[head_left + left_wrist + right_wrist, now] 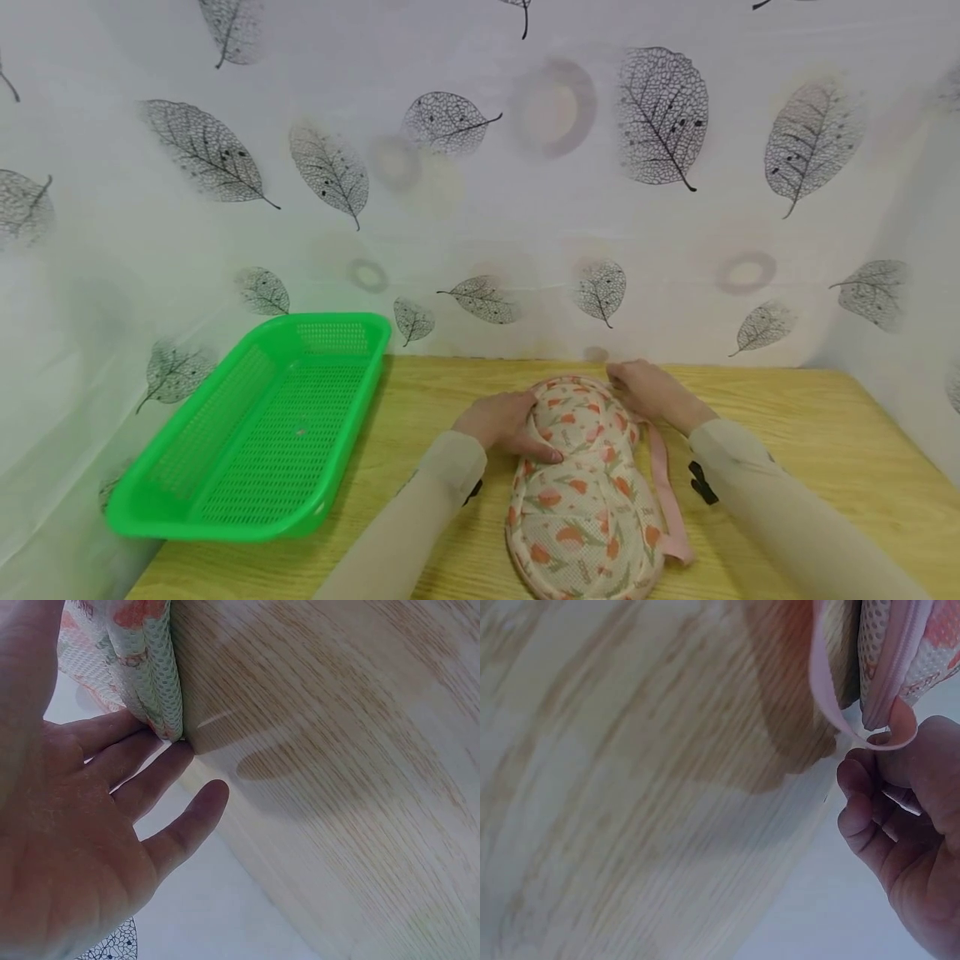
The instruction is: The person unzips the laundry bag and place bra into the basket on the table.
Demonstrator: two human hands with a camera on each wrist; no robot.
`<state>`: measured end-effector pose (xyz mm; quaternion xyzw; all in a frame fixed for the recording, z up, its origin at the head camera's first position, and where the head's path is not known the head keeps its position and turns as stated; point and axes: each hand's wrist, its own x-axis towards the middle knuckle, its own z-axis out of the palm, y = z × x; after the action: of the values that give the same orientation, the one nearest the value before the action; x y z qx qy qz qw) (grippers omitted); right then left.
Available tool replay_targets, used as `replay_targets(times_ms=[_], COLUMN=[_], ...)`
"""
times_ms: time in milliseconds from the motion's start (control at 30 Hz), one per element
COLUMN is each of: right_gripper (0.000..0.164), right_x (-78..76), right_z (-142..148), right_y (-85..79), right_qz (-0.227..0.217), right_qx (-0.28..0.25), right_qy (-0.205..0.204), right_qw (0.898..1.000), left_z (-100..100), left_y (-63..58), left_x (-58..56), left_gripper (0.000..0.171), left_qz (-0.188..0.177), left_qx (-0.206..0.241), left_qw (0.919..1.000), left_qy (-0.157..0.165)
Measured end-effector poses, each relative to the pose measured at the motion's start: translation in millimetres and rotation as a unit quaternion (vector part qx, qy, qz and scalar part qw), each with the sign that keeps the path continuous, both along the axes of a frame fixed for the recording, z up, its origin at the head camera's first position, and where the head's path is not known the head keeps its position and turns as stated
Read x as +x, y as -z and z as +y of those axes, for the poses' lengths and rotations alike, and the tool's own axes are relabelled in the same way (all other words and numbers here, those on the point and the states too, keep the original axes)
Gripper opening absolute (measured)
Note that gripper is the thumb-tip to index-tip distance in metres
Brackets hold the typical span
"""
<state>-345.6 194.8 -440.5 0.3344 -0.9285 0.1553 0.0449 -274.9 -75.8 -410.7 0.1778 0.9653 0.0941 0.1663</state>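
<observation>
A peanut-shaped floral mesh pouch with orange tulip prints lies on the table, its two rounded ends near and far from me. My left hand holds its far left side, thumb across the top. In the left wrist view the fingers reach the mesh edge, the little finger apart. At the far right edge my right hand pinches a pink strap beside the pink zipper edge. From there the strap hangs along the pouch's right side to the tabletop. The right fingertips are partly hidden.
A green plastic basket with perforated walls stands on the left of the wooden table. A white curtain with dark leaf prints hangs behind the table and at both sides.
</observation>
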Motion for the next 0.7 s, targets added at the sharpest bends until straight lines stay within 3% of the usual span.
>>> replay_targets(times_ms=[700], right_gripper=[0.025], right_x=[4.0], right_z=[6.3], right_y=[3.3], right_qz=[0.020], right_qx=[0.008], right_qy=[0.006], right_qw=[1.000], left_z=[0.6], left_y=[-0.8], left_x=[0.7], left_gripper=[0.113], left_qz=[-0.004], left_qx=[-0.002], left_qw=[1.0000], left_qy=[-0.005])
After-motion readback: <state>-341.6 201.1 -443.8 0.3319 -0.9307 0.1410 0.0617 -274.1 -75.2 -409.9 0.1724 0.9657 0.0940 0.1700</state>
